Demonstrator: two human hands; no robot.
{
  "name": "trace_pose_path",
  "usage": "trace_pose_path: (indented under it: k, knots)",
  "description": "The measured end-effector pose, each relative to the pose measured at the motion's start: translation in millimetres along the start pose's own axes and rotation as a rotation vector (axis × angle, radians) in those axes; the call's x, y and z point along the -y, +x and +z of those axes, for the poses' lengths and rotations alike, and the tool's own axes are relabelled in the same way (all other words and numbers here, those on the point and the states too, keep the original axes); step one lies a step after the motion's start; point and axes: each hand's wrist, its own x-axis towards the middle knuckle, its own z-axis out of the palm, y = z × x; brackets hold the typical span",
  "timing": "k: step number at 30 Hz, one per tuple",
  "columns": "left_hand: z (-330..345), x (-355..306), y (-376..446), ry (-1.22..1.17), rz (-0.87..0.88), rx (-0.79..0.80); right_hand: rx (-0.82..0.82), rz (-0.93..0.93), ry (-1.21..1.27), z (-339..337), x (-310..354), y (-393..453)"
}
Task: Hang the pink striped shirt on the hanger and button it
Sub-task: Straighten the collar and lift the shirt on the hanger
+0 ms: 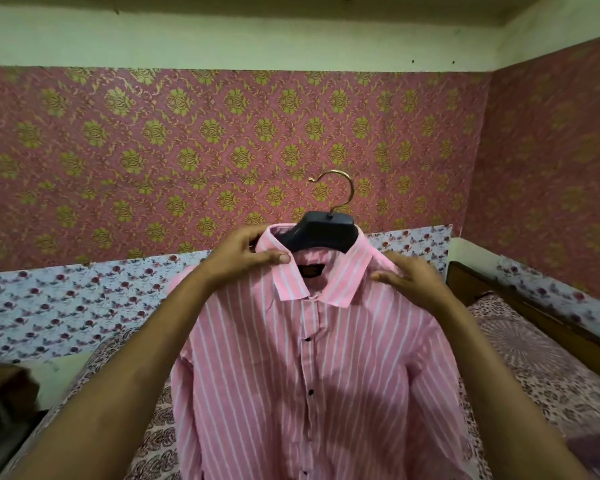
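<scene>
On dark hanger (321,232) — buttoned pink striped shirt (312,375), left hand (246,259) pinching collar (284,271)

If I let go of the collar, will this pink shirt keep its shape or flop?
The pink striped shirt looks thin and floppy: it drapes in soft folds. It probably sags wherever the hanger doesn't support it. The left hand pinching the collar suggests it's light.

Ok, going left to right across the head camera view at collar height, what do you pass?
Floral border strip → left hand pinching the collar → black label inside the pink striped shirt → right hand resting on the shoulder → wooden bed frame.
</scene>
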Motion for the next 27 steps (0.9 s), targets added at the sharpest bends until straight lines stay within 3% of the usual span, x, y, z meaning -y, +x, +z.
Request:
trace_pose_path:
  k: [4, 13, 22, 27]
  knots:
    - [2, 5, 2, 0.101, 0.001, 0.016, 0.050, 0.007, 0.072, 12, -23, -15]
    - [-6, 15, -2, 0.019, -0.066, 0.033, 0.069, 0.091, 0.287, 8, -45, -28]
    - [-26, 13, -8, -0.026, -0.114, -0.079, -0.120, 0.334, 0.747, 4, -71, -44]
    - [-31, 17, -6, -0.038, -0.115, -0.092, -0.200, 0.398, 0.796, -3, -76, -45]
